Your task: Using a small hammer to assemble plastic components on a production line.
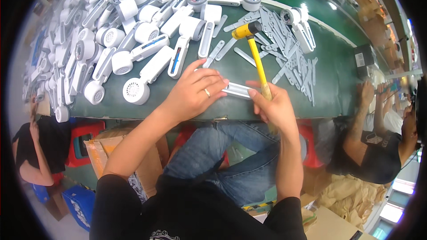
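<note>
My left hand (pixel 195 91), with a ring on one finger, closes over the left end of a white fan handle (pixel 238 90) low over the table's near edge. Whatever joins that end is hidden under my palm. A mallet (pixel 257 58) with a yellow handle and a black-and-yellow head is gripped in my right hand (pixel 276 106), its head pointing up and away. The thumb of that same hand rests at the right end of the white handle. Beyond them lie grey handle cover strips (pixel 284 46) in a loose heap, with a few scattered nearer.
White handheld fans (pixel 135 90) pile up across the table's left side, some with opened handles showing wiring. Another fan (pixel 302 29) lies past the strips on the green table (pixel 331 75). A cardboard box (pixel 106 151) stands by my left leg. Co-workers sit on both sides.
</note>
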A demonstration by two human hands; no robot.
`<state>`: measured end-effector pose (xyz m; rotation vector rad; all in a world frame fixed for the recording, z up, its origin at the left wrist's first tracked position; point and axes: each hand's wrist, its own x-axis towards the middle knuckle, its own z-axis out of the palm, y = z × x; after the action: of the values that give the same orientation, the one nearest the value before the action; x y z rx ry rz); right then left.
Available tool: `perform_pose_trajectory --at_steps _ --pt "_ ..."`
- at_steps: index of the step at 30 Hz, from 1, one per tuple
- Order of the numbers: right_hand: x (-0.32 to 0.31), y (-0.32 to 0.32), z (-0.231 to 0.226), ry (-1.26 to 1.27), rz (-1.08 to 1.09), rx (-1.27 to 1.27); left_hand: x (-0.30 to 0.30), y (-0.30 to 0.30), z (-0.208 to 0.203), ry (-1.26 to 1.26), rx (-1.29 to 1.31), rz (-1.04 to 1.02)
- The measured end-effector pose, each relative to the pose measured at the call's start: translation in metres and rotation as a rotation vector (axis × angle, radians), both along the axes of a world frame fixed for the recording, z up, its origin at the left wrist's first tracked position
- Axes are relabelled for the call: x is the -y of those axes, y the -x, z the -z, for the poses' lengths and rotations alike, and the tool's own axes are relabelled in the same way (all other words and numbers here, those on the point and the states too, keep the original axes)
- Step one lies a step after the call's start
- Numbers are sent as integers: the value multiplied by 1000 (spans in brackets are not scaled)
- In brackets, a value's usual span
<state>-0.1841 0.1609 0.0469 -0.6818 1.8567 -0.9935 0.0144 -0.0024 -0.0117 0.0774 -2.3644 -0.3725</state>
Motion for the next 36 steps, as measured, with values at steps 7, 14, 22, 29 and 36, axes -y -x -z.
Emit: perform_pose_trajectory --at_steps 7,14,22,29,36 --pt "-2 0 22 60 66 190 2 3 -14 -51 87 -16" --pt "-14 -5 22 76 66 86 6 17 -19 125 210 100" --pt "-117 -70 -34 12 87 -261 8 14 -18 115 224 76" --pt "-124 -84 -14 -34 21 -432 6 17 -17 107 212 81" --pt "-127 -90 -18 38 -6 -466 7 17 -19 90 200 60"
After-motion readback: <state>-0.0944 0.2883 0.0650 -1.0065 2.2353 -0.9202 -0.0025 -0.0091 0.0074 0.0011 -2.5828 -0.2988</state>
